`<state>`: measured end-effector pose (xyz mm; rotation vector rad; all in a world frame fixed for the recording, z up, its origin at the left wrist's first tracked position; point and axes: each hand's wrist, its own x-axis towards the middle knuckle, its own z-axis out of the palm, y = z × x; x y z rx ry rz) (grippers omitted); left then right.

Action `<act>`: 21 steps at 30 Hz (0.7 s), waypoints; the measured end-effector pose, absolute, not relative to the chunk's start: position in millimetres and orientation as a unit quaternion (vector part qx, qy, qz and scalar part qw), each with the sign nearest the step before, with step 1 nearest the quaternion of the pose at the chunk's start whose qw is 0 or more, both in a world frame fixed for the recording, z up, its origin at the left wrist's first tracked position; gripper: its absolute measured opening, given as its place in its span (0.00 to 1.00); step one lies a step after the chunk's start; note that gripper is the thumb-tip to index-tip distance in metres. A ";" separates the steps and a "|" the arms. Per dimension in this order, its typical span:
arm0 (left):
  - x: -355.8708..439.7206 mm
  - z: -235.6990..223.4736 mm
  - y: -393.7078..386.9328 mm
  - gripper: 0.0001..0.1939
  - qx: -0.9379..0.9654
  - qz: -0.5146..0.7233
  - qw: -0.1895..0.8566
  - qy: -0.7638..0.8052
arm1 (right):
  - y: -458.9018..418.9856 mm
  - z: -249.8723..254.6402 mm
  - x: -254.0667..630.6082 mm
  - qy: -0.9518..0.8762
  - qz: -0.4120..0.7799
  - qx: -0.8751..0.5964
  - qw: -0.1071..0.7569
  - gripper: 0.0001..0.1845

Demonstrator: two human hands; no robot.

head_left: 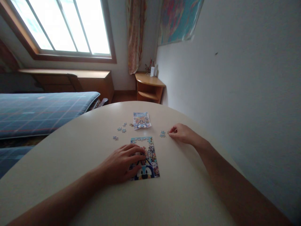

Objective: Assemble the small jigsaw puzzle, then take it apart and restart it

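Covers part of the jigsaw puzzle (152, 160), lying longways front to back on the table (185, 188), with the left hand (123, 161) loosely spread, gripping nothing visible, and pinches, apparently, a puzzle piece (168, 132) in the right hand (181, 134), farther off to the right beside loose pieces (162, 134).

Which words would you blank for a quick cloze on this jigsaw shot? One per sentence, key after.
1. In the picture, the left hand overlaps the ____ edge of the jigsaw puzzle.
2. Close to the right hand lie a few loose, unplaced jigsaw ____.
3. From the person's viewpoint, the printed picture sheet lies on the puzzle's ____ side, near or far.
4. A patterned curtain hangs between the wall poster and the ____.

Missing words: left; pieces; far; window.
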<state>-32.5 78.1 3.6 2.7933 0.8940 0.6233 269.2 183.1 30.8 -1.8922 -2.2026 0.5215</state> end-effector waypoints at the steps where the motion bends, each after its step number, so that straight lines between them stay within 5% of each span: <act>1: -32.6 4.1 78.3 0.15 0.930 0.207 0.073 0.295 | 182.0 32.2 268.4 -0.743 0.170 -0.641 0.092 0.09; 10: -32.1 5.9 78.2 0.13 0.935 0.208 0.084 0.276 | 183.9 40.7 282.0 -0.731 0.224 -0.643 0.054 0.22; 21: -32.3 4.5 77.6 0.11 0.937 0.228 0.064 0.258 | 179.0 38.4 268.2 -0.739 0.176 -0.645 0.075 0.14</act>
